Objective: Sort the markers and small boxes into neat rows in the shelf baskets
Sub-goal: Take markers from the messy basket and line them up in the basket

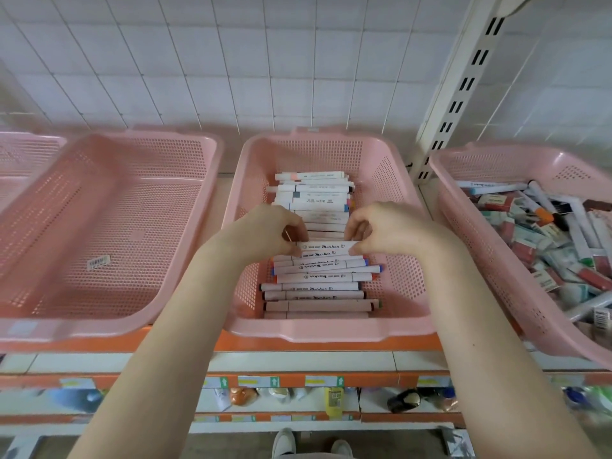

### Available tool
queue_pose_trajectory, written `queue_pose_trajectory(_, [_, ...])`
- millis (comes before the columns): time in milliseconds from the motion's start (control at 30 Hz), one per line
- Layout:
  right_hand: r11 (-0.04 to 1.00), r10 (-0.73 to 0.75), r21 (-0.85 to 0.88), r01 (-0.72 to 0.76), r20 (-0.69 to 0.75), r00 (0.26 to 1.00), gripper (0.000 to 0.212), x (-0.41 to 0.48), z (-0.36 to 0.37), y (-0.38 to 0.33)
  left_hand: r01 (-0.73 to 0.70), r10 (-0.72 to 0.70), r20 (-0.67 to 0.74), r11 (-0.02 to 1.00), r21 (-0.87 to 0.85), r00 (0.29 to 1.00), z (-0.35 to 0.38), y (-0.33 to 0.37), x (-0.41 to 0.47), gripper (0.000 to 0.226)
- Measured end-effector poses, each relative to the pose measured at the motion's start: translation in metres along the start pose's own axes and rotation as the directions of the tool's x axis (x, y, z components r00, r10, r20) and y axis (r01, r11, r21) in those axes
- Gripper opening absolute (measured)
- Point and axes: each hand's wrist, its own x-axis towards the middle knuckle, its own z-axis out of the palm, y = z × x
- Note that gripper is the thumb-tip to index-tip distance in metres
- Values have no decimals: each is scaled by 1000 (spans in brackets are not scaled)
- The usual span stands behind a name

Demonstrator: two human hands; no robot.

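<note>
Bright, even, soft light; wide-angle bend at the edges.
Shadows stay faint; the lower shelf (298, 399) is blurred, and the right basket (470, 207) smears slightly toward the corner.

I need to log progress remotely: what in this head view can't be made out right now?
- Markers under the left hand and right hand: hidden mid-row in the middle basket.
- Right basket: cut off by the frame edge, so its full pile is unseen.
- Far-left basket: mostly out of frame.
- Lower-shelf items: blurred, labels unreadable.
- Barcode sticker in the empty basket: too small.
</note>
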Motion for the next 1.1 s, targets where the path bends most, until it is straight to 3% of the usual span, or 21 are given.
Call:
queue_pose_trajectory(267, [995, -5, -96, 18, 136, 991, 18, 1, 9, -9, -57, 34, 142, 985, 161, 989, 10, -5, 6, 24])
queue_pose_trajectory(467, [990, -143, 29, 141, 90, 986, 7, -12, 1, -19, -58, 33, 165, 987, 149, 986, 11, -8, 10, 21])
queue_pose_trajectory(567, [975, -214, -6, 220, 216, 953, 7, -19, 3, -33, -49, 27, 164, 990, 130, 986, 11, -7, 10, 19])
queue_pose_trajectory(767, [940, -180, -203, 274, 387, 904, 18, -12, 24, -40, -62, 40, 167, 990, 129, 985, 12, -10, 11, 17])
queue_pose_trajectory(967, [930, -145, -246, 274, 437, 887, 12, -11, 31, -42, -89, 82, 110, 994, 59, 991, 11, -10, 8, 15])
queue_pose_trajectory(1100, [982, -119, -105, 155, 293, 949, 4, -17, 11, -30, -113, 108, -61, 990, -84, 992, 7, -8, 6, 4])
